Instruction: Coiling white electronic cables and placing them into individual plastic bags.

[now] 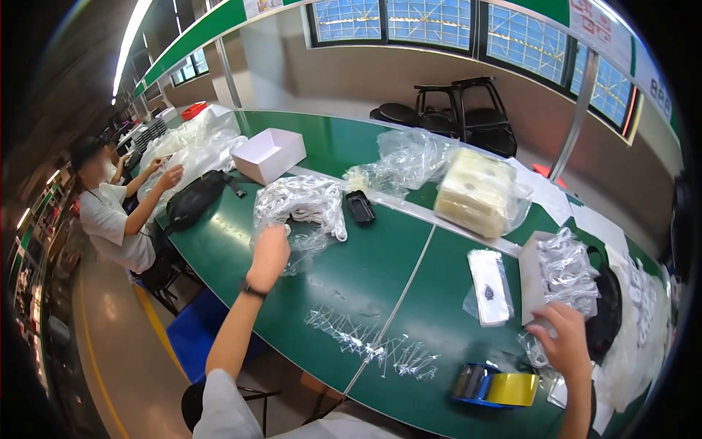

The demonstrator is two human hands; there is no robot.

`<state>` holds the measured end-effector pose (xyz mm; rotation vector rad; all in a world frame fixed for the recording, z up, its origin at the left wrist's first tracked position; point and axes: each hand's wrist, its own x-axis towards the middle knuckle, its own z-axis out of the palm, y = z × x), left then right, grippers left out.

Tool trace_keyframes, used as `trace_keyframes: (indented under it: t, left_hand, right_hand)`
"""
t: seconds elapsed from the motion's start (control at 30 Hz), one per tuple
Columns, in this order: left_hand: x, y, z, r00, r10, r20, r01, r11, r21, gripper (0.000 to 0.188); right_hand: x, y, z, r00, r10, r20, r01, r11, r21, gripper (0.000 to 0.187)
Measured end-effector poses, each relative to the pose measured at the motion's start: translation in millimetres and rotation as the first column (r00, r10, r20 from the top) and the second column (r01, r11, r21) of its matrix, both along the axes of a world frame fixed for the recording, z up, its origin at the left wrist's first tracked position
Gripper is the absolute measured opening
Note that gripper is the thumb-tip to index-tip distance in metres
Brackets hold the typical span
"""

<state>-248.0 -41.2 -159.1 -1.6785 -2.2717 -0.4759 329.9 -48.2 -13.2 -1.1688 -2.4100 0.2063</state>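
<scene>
Beyond and left of the scattered ties [374,350] on the bench [398,252], your left hand [270,256] is at the near edge of the white cable pile [300,196]; its grip is hidden. Right of the ties, your right hand [564,340] curls beside the box [531,276] of bagged cables [564,267]; I can't tell whether it pinches anything.

A wide fisheye camera, the left of a head-worn pair, looks forward and down across the green workbench [365,271], the left hand [271,254] and right hand [564,339] near, the windows [431,25] far off and bowed near the upper rim.
</scene>
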Motion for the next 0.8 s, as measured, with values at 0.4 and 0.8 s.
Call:
trace_keyframes:
  t: [0.4, 0.8]
  left_hand:
    - [20.8, -9.8, 9.4, 0.994, 0.051, 0.092, -0.056, 0.997, 0.061, 0.021]
    - [102.0, -53.4, 31.9, 0.759, -0.625, 0.181, 0.522, 0.751, 0.405, 0.033]
  right_hand:
    - [-34.8, 132.4, -114.1, 0.919, 0.174, 0.353, -0.099, 0.970, -0.222, 0.074]
    - [-36.0, 135.5, -123.9, 0.989, 0.127, 0.078, -0.127, 0.992, -0.003, 0.025]
